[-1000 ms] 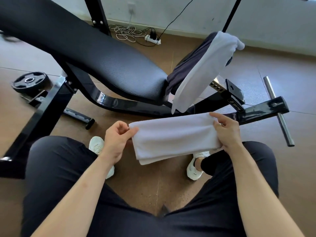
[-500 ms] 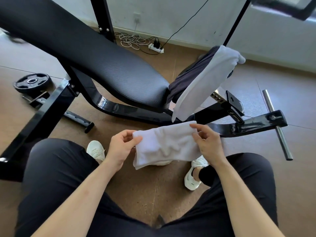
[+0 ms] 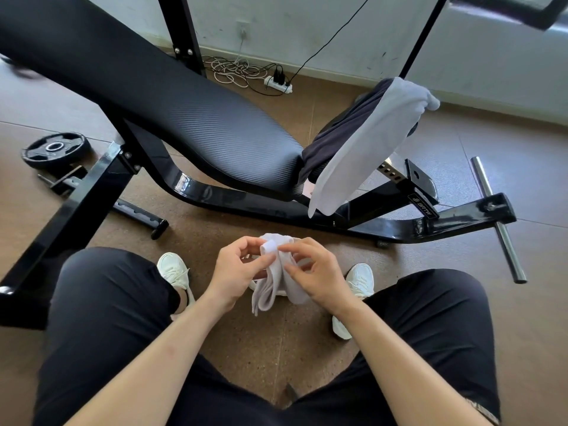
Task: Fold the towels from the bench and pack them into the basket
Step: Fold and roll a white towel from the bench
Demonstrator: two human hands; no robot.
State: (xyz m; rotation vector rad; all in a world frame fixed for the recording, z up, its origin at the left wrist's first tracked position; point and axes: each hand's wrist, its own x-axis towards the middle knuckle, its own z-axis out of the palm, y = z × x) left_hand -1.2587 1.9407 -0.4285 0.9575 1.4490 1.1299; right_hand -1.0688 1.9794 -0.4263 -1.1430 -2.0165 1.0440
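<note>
A white towel [image 3: 278, 281], folded double, hangs between my knees above the floor. My left hand [image 3: 238, 269] pinches its upper left end and my right hand [image 3: 313, 272] pinches the upper right end, the two hands almost touching. On the far end of the black bench [image 3: 196, 118] a second white towel [image 3: 365, 152] is draped over a dark towel [image 3: 338, 139]. No basket is in view.
The bench's black frame [image 3: 353, 222] runs across the floor in front of my white shoes. A steel bar [image 3: 498, 219] sticks out at the right. A weight plate [image 3: 57, 149] lies at the left. A power strip [image 3: 278, 83] with cables sits by the wall.
My hands have come together, bringing the two ends of the stretched towel to meet, so it now hangs doubled. The view has tilted slightly upward.
</note>
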